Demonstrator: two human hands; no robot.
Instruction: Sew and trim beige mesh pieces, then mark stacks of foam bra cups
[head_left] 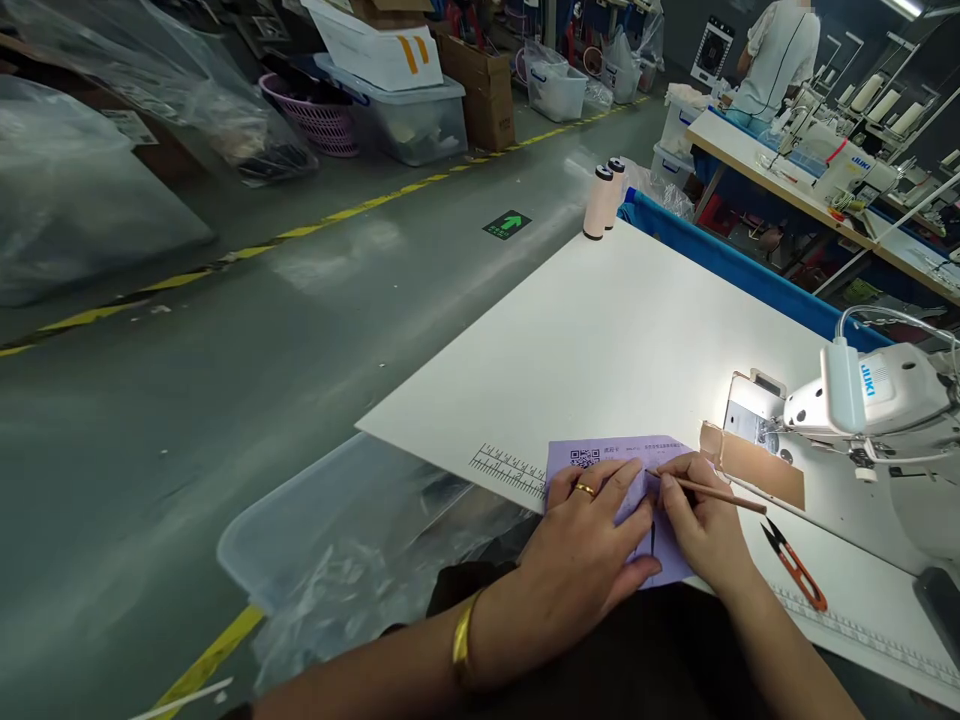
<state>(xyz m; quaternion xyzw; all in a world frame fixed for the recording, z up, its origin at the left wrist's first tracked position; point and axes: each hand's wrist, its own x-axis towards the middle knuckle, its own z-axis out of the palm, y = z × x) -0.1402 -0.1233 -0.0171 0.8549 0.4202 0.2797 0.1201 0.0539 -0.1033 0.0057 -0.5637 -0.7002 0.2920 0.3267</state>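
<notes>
A purple printed sheet (626, 450) with a QR code lies on the front edge of the white sewing table. My left hand (585, 535) rests flat across it, fingers spread, a ring and a gold bangle on that arm. In my right hand (701, 515) is a thin brown pencil (724, 493), its dark tip at the paper close to my left fingertips. Thread snips (796, 565) with orange handles lie just right of my right wrist. Part of the sheet is hidden under both hands.
A white JUKI sewing machine (877, 395) stands on the right, with a brown cardboard strip (761, 468) by its needle plate. Two thread cones (598, 205) stand at the table's far corner. Below the left edge is a clear plastic bin (300, 530). One person (780, 55) stands farther back.
</notes>
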